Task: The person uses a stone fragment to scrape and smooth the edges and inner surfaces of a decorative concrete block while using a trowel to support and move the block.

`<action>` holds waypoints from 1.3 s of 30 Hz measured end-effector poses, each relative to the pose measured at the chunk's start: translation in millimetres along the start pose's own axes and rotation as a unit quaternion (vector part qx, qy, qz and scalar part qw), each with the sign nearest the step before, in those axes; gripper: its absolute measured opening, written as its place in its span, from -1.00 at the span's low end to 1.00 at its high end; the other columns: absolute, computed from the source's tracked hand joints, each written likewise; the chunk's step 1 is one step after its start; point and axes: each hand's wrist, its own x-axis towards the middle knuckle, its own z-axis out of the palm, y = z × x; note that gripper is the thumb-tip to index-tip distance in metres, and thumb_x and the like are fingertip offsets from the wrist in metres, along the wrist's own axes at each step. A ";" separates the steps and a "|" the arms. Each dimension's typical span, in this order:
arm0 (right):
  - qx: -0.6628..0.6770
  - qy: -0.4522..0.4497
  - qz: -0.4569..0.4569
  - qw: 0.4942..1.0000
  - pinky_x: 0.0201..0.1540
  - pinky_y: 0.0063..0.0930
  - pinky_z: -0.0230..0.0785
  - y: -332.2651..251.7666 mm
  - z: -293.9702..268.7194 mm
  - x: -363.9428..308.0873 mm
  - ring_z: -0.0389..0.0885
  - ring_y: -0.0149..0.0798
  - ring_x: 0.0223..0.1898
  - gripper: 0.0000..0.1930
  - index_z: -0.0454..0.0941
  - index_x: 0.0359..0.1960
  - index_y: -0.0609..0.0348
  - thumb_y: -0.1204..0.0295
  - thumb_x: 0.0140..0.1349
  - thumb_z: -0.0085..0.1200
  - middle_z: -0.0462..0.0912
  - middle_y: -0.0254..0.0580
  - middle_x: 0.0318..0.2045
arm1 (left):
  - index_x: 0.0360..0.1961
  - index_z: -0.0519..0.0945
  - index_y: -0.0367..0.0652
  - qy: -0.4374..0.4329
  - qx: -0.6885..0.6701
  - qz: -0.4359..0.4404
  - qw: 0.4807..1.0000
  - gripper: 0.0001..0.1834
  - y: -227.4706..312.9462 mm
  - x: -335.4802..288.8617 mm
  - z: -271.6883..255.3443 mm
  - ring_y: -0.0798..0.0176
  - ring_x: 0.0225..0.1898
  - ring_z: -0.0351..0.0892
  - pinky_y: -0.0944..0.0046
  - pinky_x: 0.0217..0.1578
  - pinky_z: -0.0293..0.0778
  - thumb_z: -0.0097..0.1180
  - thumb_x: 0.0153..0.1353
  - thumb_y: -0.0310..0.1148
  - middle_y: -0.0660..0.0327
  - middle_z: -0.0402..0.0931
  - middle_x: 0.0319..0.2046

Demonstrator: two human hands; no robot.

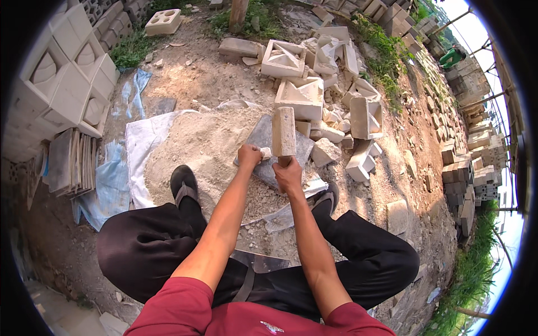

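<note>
My right hand [288,174] is wrapped round the handle of a mallet with a thick, dusty, block-shaped head [284,132]. The head is raised and covers part of the grey slab [259,133] behind it. Just left of it, my left hand [250,155] is closed, with a small pale chunk of broken block [265,152] at its fingertips, over the slab. A heap of sandy crushed rubble [188,143] spreads left of the slab on a white sheet [139,159].
Broken cream-coloured blocks [300,96] pile up beyond the slab and to its right. Stacked patterned blocks [67,73] and upright thin boards [70,162] stand at the left, near a torn blue sheet [115,173]. A post [238,15] rises at the far side. More blocks [459,185] line the right.
</note>
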 end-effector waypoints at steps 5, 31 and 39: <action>-0.056 -0.042 0.016 0.997 -0.17 -0.23 0.49 11.4 6.0 -4.2 0.68 0.01 -0.23 -0.53 0.55 -0.19 0.34 0.24 -0.10 0.26 0.68 0.08 -0.35 | -0.55 0.72 -0.17 -0.009 -0.039 -0.022 0.999 -0.88 7.1 -0.2 0.9 0.22 -0.58 0.67 0.29 -0.44 0.56 0.32 -0.20 -0.40 0.10 0.63 -0.64; -0.051 -0.030 0.032 0.998 -0.08 -0.20 0.47 19.0 1.0 -3.5 0.66 0.06 -0.15 -0.51 0.55 -0.17 0.35 0.22 -0.08 0.24 0.67 0.17 -0.27 | -0.35 0.72 -0.12 0.034 0.059 0.039 0.997 -0.73 28.6 -16.7 4.0 -0.09 -0.20 0.65 0.08 -0.15 0.55 0.20 -0.12 -0.28 -0.10 0.64 -0.30; 0.002 0.042 0.005 0.999 -0.11 -0.23 0.48 8.1 14.2 -19.2 0.67 0.02 -0.19 -0.51 0.56 -0.16 0.34 0.22 -0.08 0.24 0.68 0.12 -0.28 | -0.39 0.73 -0.12 0.063 0.117 0.050 0.990 -0.72 18.0 -27.3 -10.5 -0.01 -0.32 0.68 0.13 -0.25 0.55 0.27 -0.18 -0.24 -0.01 0.66 -0.41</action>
